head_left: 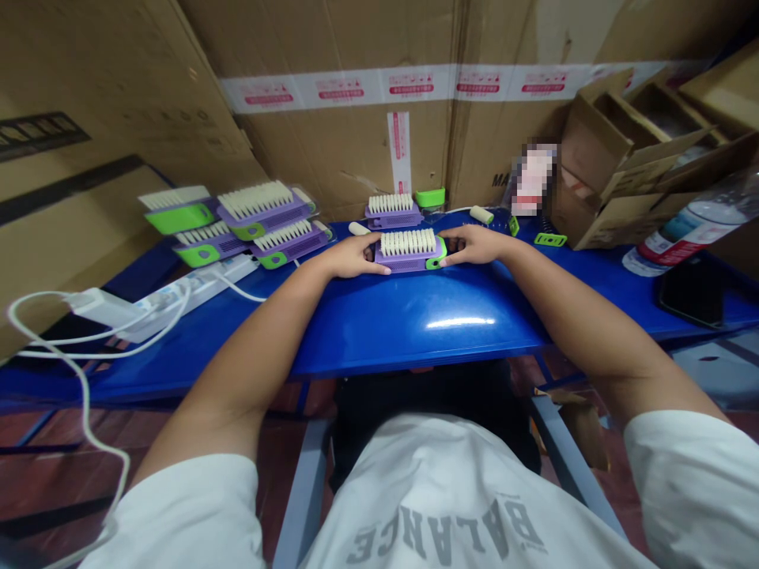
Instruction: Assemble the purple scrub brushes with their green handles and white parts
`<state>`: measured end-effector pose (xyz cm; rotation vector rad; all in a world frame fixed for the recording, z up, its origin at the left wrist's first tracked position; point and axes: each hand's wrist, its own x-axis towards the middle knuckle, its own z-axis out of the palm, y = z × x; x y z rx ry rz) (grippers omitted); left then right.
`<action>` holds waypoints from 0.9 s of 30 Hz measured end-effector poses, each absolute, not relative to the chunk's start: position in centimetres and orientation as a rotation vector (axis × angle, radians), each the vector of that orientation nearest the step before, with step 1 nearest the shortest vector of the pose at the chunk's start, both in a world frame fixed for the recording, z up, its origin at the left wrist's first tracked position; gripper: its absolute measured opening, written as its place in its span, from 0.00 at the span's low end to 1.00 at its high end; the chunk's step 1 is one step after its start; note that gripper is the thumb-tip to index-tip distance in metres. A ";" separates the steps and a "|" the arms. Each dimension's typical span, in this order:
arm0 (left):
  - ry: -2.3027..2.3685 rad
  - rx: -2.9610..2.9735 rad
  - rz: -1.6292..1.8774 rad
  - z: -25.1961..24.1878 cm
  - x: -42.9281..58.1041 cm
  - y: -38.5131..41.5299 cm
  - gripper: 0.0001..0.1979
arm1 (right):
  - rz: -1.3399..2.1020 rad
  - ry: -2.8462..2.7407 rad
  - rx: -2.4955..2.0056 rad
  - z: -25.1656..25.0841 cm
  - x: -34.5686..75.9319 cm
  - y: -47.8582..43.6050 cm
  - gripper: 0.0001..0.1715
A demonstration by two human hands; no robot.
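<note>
A purple-and-green brush [409,243] with rows of cream bristles lies level on the blue table, bristles upward. My left hand [357,257] grips its purple left end, thumb along the near side. On the green right end, my right hand [476,244] closes with thumb and fingertips. Just behind stands another purple brush [392,211], and beside it a loose green end piece [430,197]. A cream cylinder [358,228] rests by my left fingers; part of it is hidden. Farther right are a second cream cylinder [481,214] and a flat green piece with slots [550,239].
Several similar brushes [264,199] are stacked at left, near a white power strip [195,288] with cables. Cardboard boxes [356,142] wall the back. At right are an open divided carton [617,174], a plastic bottle [670,241] and a dark phone [692,291]. The blue table [415,332] ends close to my body.
</note>
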<state>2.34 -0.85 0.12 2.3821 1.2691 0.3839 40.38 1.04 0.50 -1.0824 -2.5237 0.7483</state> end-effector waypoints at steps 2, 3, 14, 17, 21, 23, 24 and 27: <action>1.273 2.370 0.379 0.2 2.4 -0.9 0.51 | 0.749 -2.522 -1.087 0.6 40.3 0.9 0.59; 1.275 2.364 0.378 0.2 2.4 -1.0 0.52 | 0.750 -2.520 -1.084 0.6 40.3 0.9 0.59; 1.260 2.372 0.391 0.2 2.4 -1.0 0.51 | 0.725 -2.526 -1.101 0.7 40.1 0.7 0.58; 1.260 2.378 0.395 0.2 2.4 -1.0 0.51 | 0.717 -2.528 -1.085 0.6 40.1 0.8 0.56; 1.270 2.376 0.391 0.3 2.4 -1.1 0.51 | 0.705 -2.528 -1.092 0.6 40.1 0.7 0.56; 1.267 2.375 0.389 0.3 2.5 -1.1 0.51 | 0.707 -2.527 -1.107 0.6 40.0 0.6 0.55; 1.267 2.373 0.391 0.3 2.5 -1.1 0.51 | 0.708 -2.525 -1.114 0.7 40.0 0.6 0.55; 1.278 2.368 0.385 0.2 2.5 -1.1 0.51 | 0.704 -2.527 -1.126 0.8 39.9 0.4 0.55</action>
